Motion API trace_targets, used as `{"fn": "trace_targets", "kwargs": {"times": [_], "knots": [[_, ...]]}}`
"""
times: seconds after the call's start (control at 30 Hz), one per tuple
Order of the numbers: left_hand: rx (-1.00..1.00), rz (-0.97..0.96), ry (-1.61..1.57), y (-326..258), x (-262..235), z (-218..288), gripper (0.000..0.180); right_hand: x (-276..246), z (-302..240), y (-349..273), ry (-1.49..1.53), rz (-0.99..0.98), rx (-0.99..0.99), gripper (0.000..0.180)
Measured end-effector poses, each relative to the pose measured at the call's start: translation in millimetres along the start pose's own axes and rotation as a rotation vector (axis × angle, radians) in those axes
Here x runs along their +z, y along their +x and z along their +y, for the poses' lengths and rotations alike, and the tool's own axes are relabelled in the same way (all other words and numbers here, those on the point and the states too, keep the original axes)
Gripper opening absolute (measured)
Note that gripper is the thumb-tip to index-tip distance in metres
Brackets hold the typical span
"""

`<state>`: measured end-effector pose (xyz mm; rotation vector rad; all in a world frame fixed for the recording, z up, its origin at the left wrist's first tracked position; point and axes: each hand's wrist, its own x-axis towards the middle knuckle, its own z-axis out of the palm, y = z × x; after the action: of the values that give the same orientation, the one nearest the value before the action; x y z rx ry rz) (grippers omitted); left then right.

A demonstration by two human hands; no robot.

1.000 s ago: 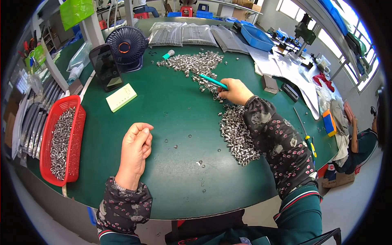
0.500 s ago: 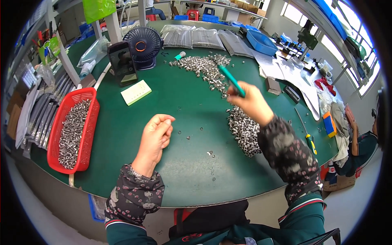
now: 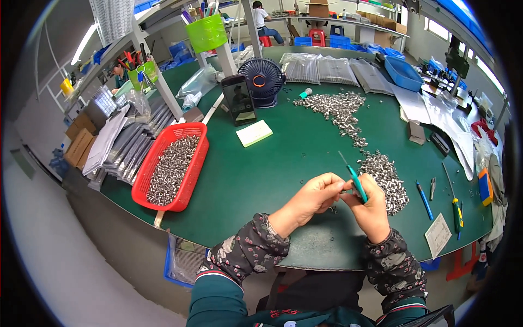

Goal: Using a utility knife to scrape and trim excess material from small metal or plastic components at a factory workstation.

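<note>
Slim teal tool (image 3: 357,185), thin pointed tip (image 3: 342,158), right grip (image 3: 371,211) pinching it, left grip (image 3: 309,200) pressed together

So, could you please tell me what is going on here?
A person works at a green table. The right hand holds a teal tool, thin tip pointing away, with the left hand close beside it; anything pinched there is too small to tell. Metal rings lie piled near the right hand and farther back, and a red basket at left holds small metal parts.

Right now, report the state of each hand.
Left hand: closed, fingertips pinched; whether it holds anything cannot be told.
Right hand: closed, holding the teal-handled tool.
</note>
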<state>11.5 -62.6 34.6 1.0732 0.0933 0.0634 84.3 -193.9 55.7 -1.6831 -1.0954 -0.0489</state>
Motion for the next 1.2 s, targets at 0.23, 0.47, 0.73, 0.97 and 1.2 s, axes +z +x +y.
{"fn": "trace_targets", "kwargs": {"times": [0.23,0.47,0.73,0.97,1.2], "knots": [[-0.081,-0.002,0.234,-5.2,-13.4,-0.1,0.017,5.3,13.3,-1.1,-0.004,-0.064,-0.047,0.016],[-0.102,-0.021,0.229,-7.9,-28.4,-4.9,0.013,8.6,18.6,-3.0,0.080,-0.151,0.052,0.012],[0.126,0.202,-0.117,-4.9,-62.7,15.3,0.011,-6.5,18.9,7.0,0.079,-0.279,0.280,0.030],[0.173,0.281,-0.144,-1.1,-70.6,8.4,0.010,-10.6,30.8,-5.7,-0.214,-0.256,-0.024,0.040],[0.198,0.292,-0.128,-0.6,-72.9,5.8,0.009,-11.6,31.3,-7.3,-0.283,-0.312,-0.048,0.041]]}}
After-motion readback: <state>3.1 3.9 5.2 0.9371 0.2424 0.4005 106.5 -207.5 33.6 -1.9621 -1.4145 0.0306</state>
